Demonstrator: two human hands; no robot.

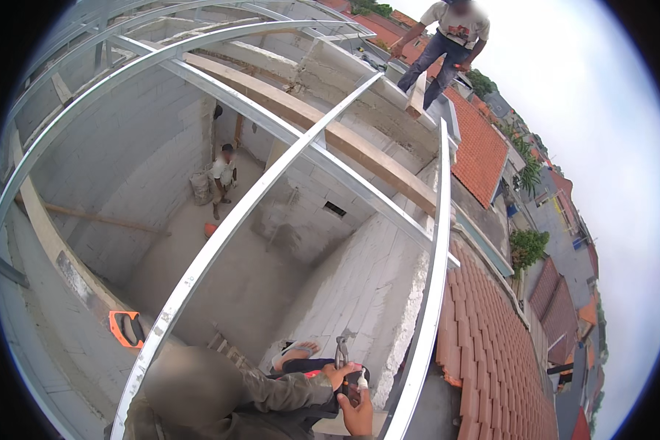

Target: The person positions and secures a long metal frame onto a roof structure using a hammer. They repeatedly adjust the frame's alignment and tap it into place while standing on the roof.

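Note:
My left hand (pixel 337 375), at the end of a dark olive sleeve (pixel 290 389), is closed around a pair of metal snips or pliers (pixel 341 350) whose jaws point up. Just to the right and nearer, my right hand (pixel 356 416) is closed on a small white piece with a narrow tip (pixel 363 380); its exact kind is unclear. The two hands nearly touch. A sandalled foot (pixel 298 354) rests on the wall behind them. A blurred round patch hides the area beside my left upper arm.
Silver metal roof bars (pixel 242 213) cross above a deep block-walled room. An orange-handled saw (pixel 127 329) lies by a timber beam (pixel 70 271) at left. One person (pixel 447 44) stands on the far wall; another (pixel 224 176) is down on the floor. Tiled roofing (pixel 484 352) lies at right.

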